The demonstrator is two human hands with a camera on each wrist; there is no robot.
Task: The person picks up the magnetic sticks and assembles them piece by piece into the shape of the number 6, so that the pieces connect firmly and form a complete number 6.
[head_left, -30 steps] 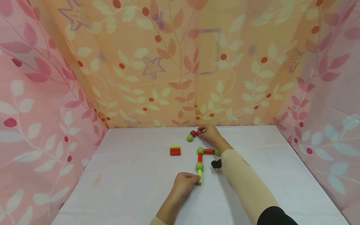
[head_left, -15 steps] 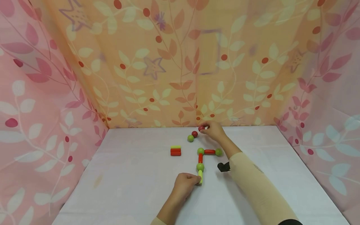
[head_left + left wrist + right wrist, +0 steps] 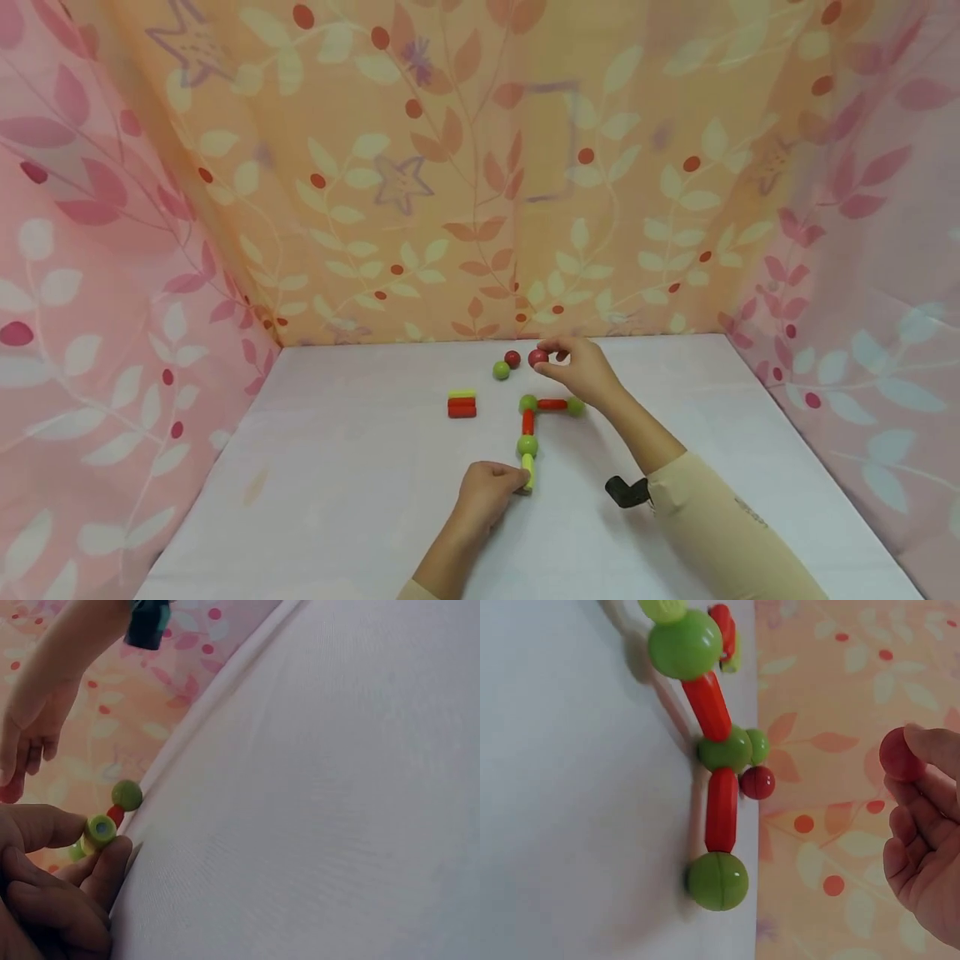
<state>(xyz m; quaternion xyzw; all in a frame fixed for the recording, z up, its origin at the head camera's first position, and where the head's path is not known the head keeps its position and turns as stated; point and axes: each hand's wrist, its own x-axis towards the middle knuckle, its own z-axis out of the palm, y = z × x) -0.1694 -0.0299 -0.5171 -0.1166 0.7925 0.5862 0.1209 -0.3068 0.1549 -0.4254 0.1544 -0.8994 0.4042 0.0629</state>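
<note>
My left hand (image 3: 483, 496) pinches a yellow-green rod (image 3: 528, 472) at the near end of a joined chain. That chain runs through a green ball (image 3: 527, 445), a red rod (image 3: 528, 422) and a corner green ball (image 3: 528, 403), then turns right along another red rod (image 3: 552, 404) to an end green ball (image 3: 575, 406). Between thumb and fingers, my right hand (image 3: 585, 371) holds a red ball (image 3: 537, 358), which in the right wrist view is raised off the table. The left wrist view shows a round hole in the rod's free end (image 3: 100, 828).
A loose red ball (image 3: 512, 359) and a loose green ball (image 3: 501, 370) lie near the back edge. Left of the chain, red rods (image 3: 462, 411) and a yellow-green rod (image 3: 462, 393) lie side by side. Patterned cloth (image 3: 480, 167) walls the white table (image 3: 337, 467).
My right hand has lifted one red ball away from the other and drawn it back toward the right and nearer. The left hand keeps its pinch on the rod in place.
</note>
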